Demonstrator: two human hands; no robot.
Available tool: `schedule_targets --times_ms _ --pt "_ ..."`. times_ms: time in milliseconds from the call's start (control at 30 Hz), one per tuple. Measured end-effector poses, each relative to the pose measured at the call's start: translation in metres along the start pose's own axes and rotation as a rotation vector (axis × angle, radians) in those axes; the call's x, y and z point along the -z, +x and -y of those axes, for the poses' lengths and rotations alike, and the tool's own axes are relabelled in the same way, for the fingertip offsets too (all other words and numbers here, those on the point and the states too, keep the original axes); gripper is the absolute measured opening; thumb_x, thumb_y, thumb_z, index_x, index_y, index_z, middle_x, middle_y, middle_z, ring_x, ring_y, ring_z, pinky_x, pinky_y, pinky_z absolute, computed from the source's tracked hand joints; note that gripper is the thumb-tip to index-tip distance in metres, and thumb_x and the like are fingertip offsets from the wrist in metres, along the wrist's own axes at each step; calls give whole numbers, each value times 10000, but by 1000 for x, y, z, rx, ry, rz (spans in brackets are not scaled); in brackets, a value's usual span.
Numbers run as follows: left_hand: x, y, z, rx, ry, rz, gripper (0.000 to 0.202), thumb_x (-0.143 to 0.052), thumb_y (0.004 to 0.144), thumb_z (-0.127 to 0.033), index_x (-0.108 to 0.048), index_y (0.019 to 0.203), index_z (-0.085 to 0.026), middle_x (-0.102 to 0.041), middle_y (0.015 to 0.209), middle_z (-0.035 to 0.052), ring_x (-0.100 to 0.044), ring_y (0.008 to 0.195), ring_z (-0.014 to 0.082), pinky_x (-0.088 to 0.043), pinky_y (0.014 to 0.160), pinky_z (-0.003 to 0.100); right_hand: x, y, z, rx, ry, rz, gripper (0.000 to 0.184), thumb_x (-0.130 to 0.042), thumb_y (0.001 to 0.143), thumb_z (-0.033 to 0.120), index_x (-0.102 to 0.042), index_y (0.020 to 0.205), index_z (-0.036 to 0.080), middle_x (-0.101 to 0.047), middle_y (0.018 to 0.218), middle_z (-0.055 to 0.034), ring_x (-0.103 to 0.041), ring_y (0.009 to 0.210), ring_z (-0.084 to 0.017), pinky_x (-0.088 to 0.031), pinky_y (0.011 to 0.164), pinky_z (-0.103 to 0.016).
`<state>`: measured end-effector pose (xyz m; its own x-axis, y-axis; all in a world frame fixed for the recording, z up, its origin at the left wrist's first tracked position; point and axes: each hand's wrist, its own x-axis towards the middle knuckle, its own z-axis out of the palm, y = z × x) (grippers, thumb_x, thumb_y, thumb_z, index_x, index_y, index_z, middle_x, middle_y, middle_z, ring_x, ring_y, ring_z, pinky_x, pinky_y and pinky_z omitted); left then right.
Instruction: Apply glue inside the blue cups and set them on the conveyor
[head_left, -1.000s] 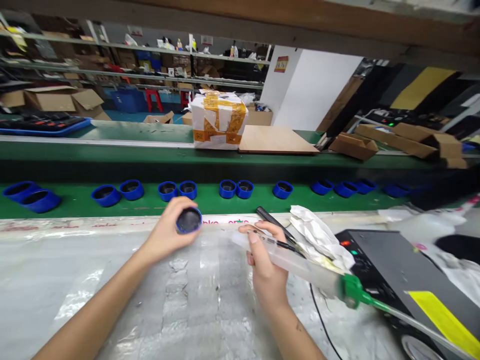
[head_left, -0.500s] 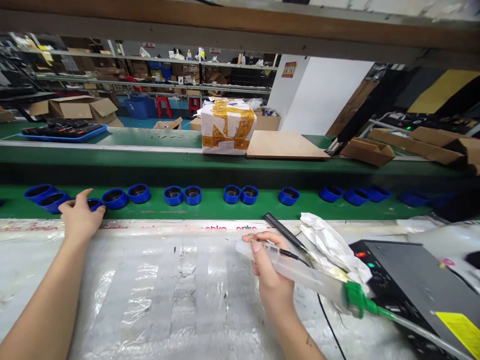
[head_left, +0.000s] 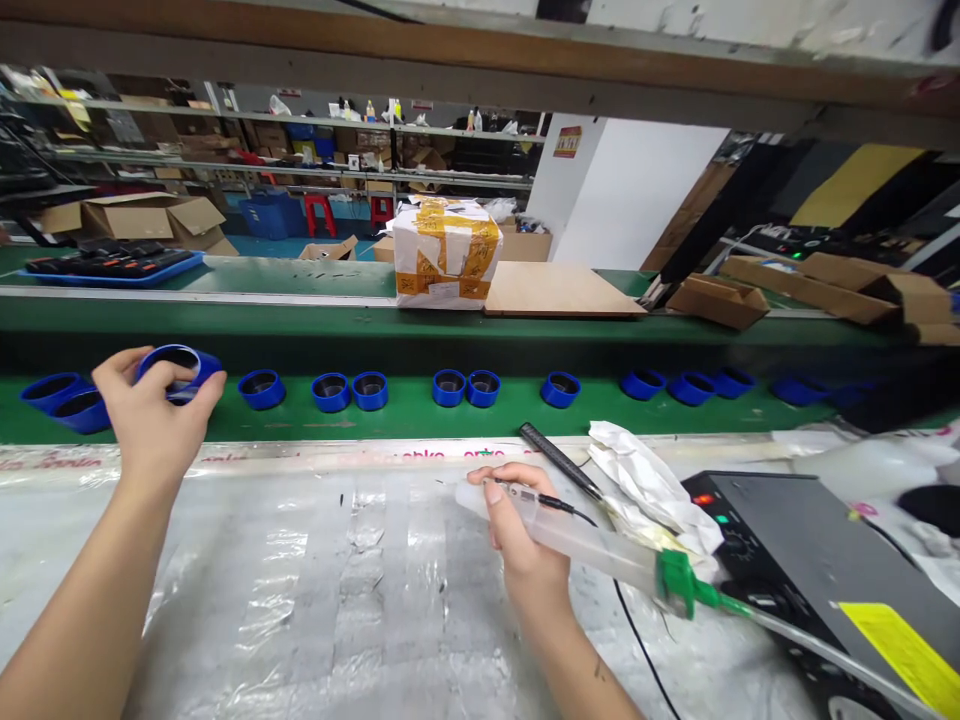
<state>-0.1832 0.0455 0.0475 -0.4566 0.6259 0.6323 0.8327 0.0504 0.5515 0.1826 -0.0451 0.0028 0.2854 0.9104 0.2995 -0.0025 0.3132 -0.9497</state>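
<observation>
My left hand (head_left: 154, 415) is closed around a blue round cap (head_left: 177, 368), lifted just above the green belt (head_left: 420, 408) at the left. Two more blue caps (head_left: 64, 398) lie to its left, and a row of blue caps (head_left: 352, 390) runs rightward along the belt. My right hand (head_left: 521, 540) grips a clear syringe-like dispenser (head_left: 592, 548) with a green end fitting (head_left: 679, 582) and a thin tube trailing off to the right. The dispenser's tip points left over the plastic-covered bench (head_left: 337, 590).
A black pen-like tool (head_left: 559, 458) and crumpled white paper (head_left: 645, 485) lie by my right hand. A black control box (head_left: 810, 560) with lit lamps sits at the right. Beyond the belt are a taped white parcel (head_left: 442, 250), a wooden board (head_left: 559, 290) and cardboard boxes (head_left: 817, 285).
My left hand carried a cap from the bench centre to the belt's left, set it down, and now lifts a blue cap there. My right hand stayed holding the dispenser.
</observation>
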Motion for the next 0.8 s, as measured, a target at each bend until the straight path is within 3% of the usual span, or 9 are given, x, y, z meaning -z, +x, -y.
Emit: schedule_targets --times_ms 67,133,200,300,367,467,800 --pt "-1 -10 -30 -86 -115 95 284 -748 839 -364 -531 807 -185 -535 1311 81 -539 1304 308 -449 1099 463 -1 -1 1 7 17 2 89 -670 913 322 -619 929 250 -775 936 -59 -729 911 -259 -494 602 -317" --pt "-9 -33 -63 -140 -242 322 278 -752 808 -326 -535 929 -203 -603 1247 57 -613 1195 272 -508 1017 423 0 -3 2 19 34 11 74 -671 913 306 -622 930 253 -776 932 -54 -733 905 -257 -515 634 -331" --pt "-22 -65 -91 -164 -399 569 483 -796 719 -294 -524 1111 -214 -639 1198 53 -648 1122 266 -536 963 401 1 -6 4 35 46 20 65 -671 917 295 -623 942 259 -777 929 -46 -736 898 -252 -534 666 -342" --pt "-40 -114 -115 -233 -527 956 541 -742 737 -224 -534 1237 -226 -662 1239 58 -664 1125 255 -542 959 372 4 -7 5 53 51 27 58 -665 929 277 -625 969 268 -782 955 -35 -742 881 -237 -560 716 -356" --pt "-48 -135 -119 -267 -570 1086 533 -717 742 -185 -557 1247 -238 -670 1265 54 -670 1130 249 -537 970 366 4 -5 5 67 38 30 47 -662 934 257 -632 967 271 -782 961 -25 -747 895 -226 -573 774 -364" --pt "-51 -147 -116 -278 -590 1117 516 -688 731 -135 -592 1226 -247 -678 1260 46 -666 1144 254 -522 1000 379 3 0 4 112 -8 34 60 -679 913 215 -654 935 265 -784 935 -14 -750 908 -207 -576 833 -348" --pt "-50 -143 -115 -372 -616 1158 522 -629 737 -47 -566 1220 -235 -626 1305 69 -608 1231 270 -498 1064 413 -4 4 3 178 -2 59 135 -694 884 147 -668 937 268 -792 935 5 -762 891 -171 -593 844 -302"
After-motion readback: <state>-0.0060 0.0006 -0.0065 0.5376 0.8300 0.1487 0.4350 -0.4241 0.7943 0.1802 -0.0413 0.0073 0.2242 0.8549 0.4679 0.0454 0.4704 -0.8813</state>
